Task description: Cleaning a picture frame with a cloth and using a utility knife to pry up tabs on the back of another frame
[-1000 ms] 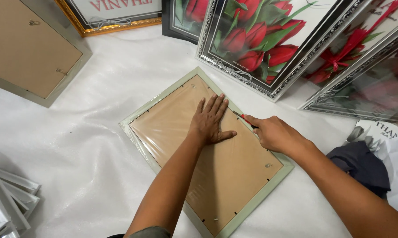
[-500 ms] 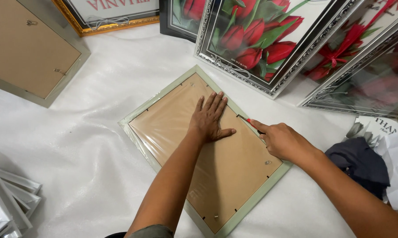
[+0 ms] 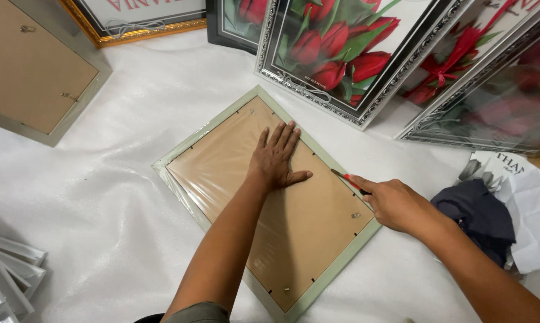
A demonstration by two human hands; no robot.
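A pale green picture frame [image 3: 180, 152] lies face down on white foam sheet, its brown backing board [image 3: 306, 233] covered in clear plastic wrap. My left hand [image 3: 276, 158] presses flat on the backing, fingers spread toward the far corner. My right hand [image 3: 395, 203] grips a thin red-handled tool [image 3: 346, 177], its tip touching the frame's right inner edge. Small metal tabs and a hanger clip [image 3: 355, 215] sit along that edge.
Framed red tulip prints [image 3: 341, 54] lean at the back and right [image 3: 491, 90]. Another face-down frame [image 3: 30, 78] lies at the upper left, a gold-framed one [image 3: 138, 18] behind it. A dark cloth [image 3: 479, 215] and crumpled paper [image 3: 530, 197] lie right; frame pieces [image 3: 6, 275] are stacked lower left.
My right hand with the red tool has slid along the frame's right edge toward me. My left hand stays pressed on the backing.
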